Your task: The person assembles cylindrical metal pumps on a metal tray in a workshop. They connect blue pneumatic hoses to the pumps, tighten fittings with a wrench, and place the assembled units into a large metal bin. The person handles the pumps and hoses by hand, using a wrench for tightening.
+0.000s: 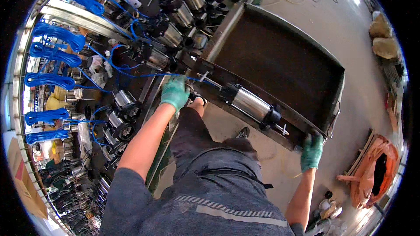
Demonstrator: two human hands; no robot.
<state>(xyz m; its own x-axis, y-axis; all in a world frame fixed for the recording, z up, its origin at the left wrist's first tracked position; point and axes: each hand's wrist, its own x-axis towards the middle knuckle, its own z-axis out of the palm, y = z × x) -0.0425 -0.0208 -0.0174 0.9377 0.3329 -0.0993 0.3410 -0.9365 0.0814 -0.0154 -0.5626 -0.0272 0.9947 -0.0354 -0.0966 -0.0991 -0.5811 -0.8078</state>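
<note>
My left hand [175, 92], in a green glove, is by the left end of a dark metal trough [280, 57]. Its fingers are curled, and what they hold is hidden. A thin blue cable [151, 75] runs past its fingertips toward a shiny steel cylinder [250, 104] with black end caps. This pump-like cylinder lies along the trough's near ledge, apart from both hands. A T-shaped metal fitting [284, 130] sticks out at its right end, another [204, 77] at its left. At the trough's near right corner, my gloved right hand [311, 152] has its fingers bent over the edge.
Steel cylinders [179, 13] with black caps crowd the bench beyond the trough's left side. Coiled blue cables [50, 81] hang along a rack at left. An orange sack [365, 183] stands on the floor at right, near plastic bags [330, 209]. My feet [243, 132] are close below the trough.
</note>
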